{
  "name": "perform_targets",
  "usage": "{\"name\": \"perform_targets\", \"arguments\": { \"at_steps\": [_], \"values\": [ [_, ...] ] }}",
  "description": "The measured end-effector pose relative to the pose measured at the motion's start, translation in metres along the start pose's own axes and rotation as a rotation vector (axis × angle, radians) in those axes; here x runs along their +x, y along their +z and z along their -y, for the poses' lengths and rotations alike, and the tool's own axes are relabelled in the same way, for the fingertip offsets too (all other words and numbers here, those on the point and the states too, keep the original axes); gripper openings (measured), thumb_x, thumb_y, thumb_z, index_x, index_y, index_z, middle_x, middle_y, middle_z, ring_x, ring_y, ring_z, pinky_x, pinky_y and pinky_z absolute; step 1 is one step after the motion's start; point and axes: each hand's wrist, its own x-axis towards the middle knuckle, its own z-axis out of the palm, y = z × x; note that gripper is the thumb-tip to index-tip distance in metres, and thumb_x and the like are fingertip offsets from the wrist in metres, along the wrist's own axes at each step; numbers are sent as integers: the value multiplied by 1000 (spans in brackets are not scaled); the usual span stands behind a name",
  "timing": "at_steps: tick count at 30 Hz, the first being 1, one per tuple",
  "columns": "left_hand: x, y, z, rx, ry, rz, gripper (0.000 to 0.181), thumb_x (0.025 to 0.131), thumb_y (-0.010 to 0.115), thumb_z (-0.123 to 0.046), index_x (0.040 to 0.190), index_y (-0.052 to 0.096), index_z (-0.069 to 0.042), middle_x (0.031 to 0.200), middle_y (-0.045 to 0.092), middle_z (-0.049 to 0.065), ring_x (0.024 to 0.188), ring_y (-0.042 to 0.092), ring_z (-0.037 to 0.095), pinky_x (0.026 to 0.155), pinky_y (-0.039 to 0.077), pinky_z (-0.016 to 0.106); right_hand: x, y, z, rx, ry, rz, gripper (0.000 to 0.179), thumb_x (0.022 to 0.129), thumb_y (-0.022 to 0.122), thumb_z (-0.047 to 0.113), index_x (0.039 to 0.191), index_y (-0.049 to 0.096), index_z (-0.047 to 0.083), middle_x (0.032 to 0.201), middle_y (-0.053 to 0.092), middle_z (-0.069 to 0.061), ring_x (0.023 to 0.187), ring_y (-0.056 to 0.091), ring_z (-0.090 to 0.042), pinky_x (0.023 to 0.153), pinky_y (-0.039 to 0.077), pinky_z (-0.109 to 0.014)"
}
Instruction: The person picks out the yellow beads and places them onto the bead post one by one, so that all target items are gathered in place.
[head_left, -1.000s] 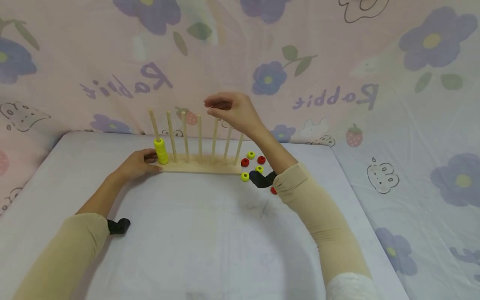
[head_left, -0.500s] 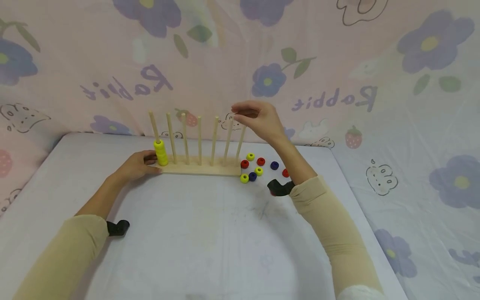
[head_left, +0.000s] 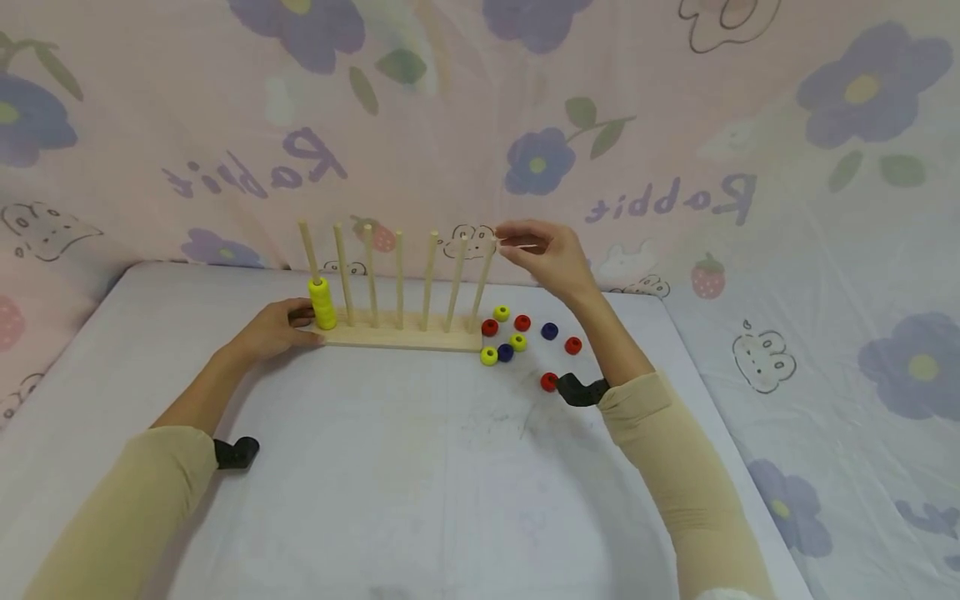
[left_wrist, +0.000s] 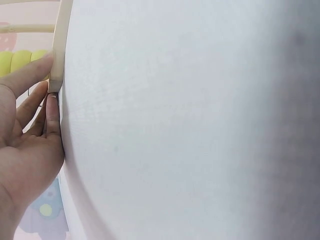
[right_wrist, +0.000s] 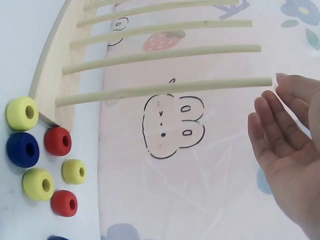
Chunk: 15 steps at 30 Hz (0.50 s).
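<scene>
A wooden peg rack (head_left: 405, 340) has a row of several upright pegs on a flat base. Yellow beads (head_left: 322, 304) are stacked on its leftmost peg; the other pegs are bare. My left hand (head_left: 273, 333) holds the left end of the base, and in the left wrist view its fingers (left_wrist: 34, 75) lie against the board's end. My right hand (head_left: 551, 254) is raised at the top of the rightmost peg (right_wrist: 165, 91). Its fingers are loosely bent, with nothing between them, and the fingertips are right beside the peg's tip.
Loose yellow beads (head_left: 518, 342), red beads (head_left: 573, 345) and dark blue beads (head_left: 550, 332) lie right of the rack on the white table (head_left: 375, 467). A patterned cloth (head_left: 420, 125) hangs behind the table. Black wrist mounts (head_left: 581, 390) stick out from the sleeves.
My right hand has moved right and slightly down along the peg tops, from the middle pegs to the rightmost one, uncovering more beads. The left hand keeps its place on the rack.
</scene>
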Motion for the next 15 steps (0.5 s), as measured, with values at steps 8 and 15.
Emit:
{"name": "perform_targets", "arguments": {
  "at_steps": [8,15],
  "values": [
    [1,1,0,-12,-5,0,84,89,75,-14,150,24,14,150,34,33,137,38,46,116,32,51,-20,-6,-23,-27,63,-15,30,93,72,13,121,70,5,117,71,-12,103,68,-21,89,57,-26],
    [3,1,3,-15,4,-8,83,88,75,-13,149,25,14,149,36,33,136,39,45,116,33,51,-38,-8,-42,-22,139,6,33,94,68,8,126,66,1,122,67,-21,107,66,-31,90,56,-27]
  ]
}}
